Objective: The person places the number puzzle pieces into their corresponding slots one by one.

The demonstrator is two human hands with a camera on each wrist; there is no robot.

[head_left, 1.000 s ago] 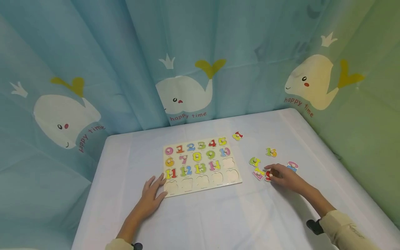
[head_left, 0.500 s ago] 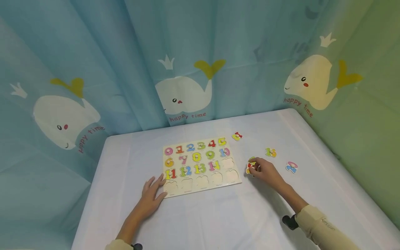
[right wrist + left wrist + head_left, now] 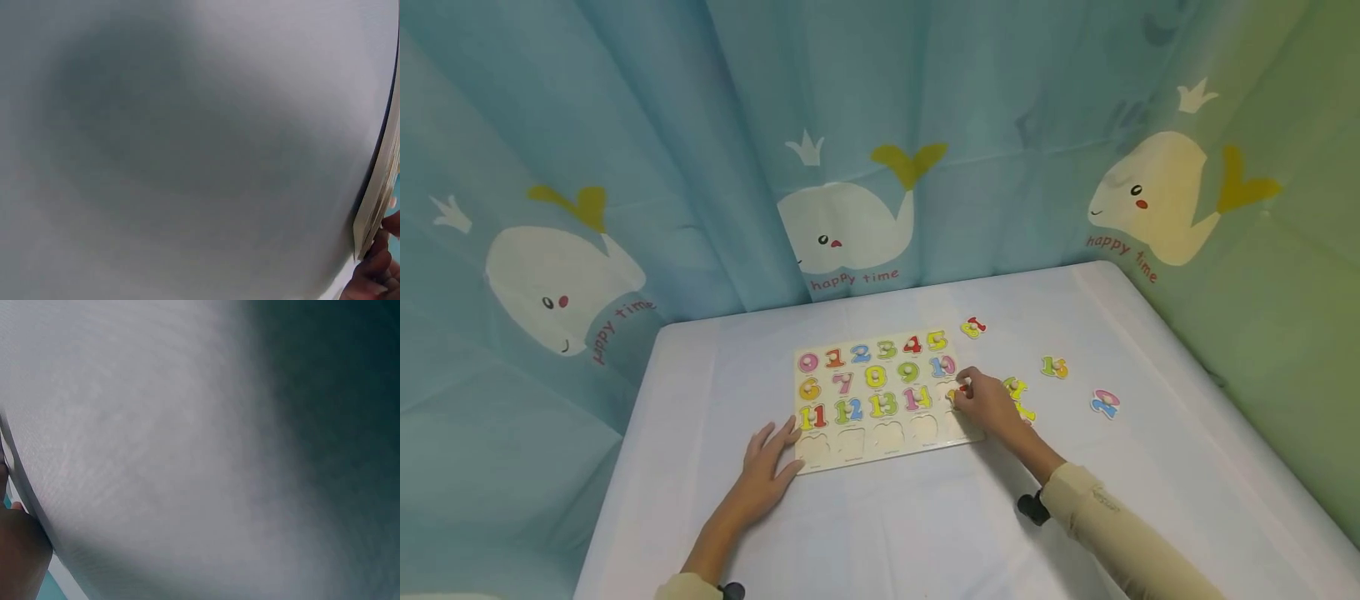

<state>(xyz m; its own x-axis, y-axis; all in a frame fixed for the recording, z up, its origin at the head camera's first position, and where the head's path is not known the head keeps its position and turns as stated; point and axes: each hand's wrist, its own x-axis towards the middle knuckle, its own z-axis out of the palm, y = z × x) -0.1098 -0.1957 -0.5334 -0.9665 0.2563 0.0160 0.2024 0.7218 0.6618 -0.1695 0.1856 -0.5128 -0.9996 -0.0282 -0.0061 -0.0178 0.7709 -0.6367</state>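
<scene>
The number puzzle board (image 3: pixel 850 468) lies on the table with knobbed pieces 0 to 14 in their recesses. My left hand (image 3: pixel 762 482) rests at the board's left edge, fingers spread and fairly straight. At the right end of the third row, my right hand (image 3: pixel 992 407) pinches a red and yellow number piece (image 3: pixel 952 396) over a recess. Fingers cover much of that piece, so its number is not readable. In the right wrist view, the right fingers (image 3: pixel 375 265) show at the board's edge (image 3: pixel 369 219).
Loose pieces lie right of the board: a yellow and red 18 (image 3: pixel 973 327), a green and orange 16 (image 3: pixel 1054 367), a pink and blue 20 (image 3: pixel 1105 403). A green and yellow piece (image 3: pixel 1016 387) and another are partly behind the right hand. A whale-print curtain (image 3: pixel 850 225) borders the table.
My right hand has picked up the red and yellow piece from the loose group and carried it left to the board. The left hand has stayed in place.
</scene>
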